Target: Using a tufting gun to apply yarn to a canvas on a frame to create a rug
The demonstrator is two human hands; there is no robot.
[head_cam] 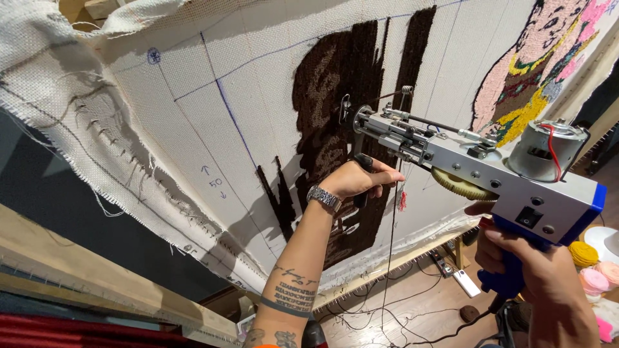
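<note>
I hold a rug gun (pixel 477 167) with both my hands. My right hand (pixel 535 270) is at the back of the gun, and its fingers (pixel 491 248) are curled tight around the blue handle (pixel 509 277). My left hand (pixel 358 178) is at the front of the gun, and its fingers (pixel 383 175) are wrapped around the black front grip (pixel 362 169). I wear a silver watch (pixel 324 198) on that wrist. The tip of the gun touches a big cloth (pixel 193 116) pulled tight on a wooden frame (pixel 90 277). Right by the tip is a dark brown fuzzy patch (pixel 335 84). Past the gun, far along the cloth, is a pink and yellow fuzzy picture (pixel 535 64). Below the gun, yarn balls (pixel 593 270) sit low down.
</note>
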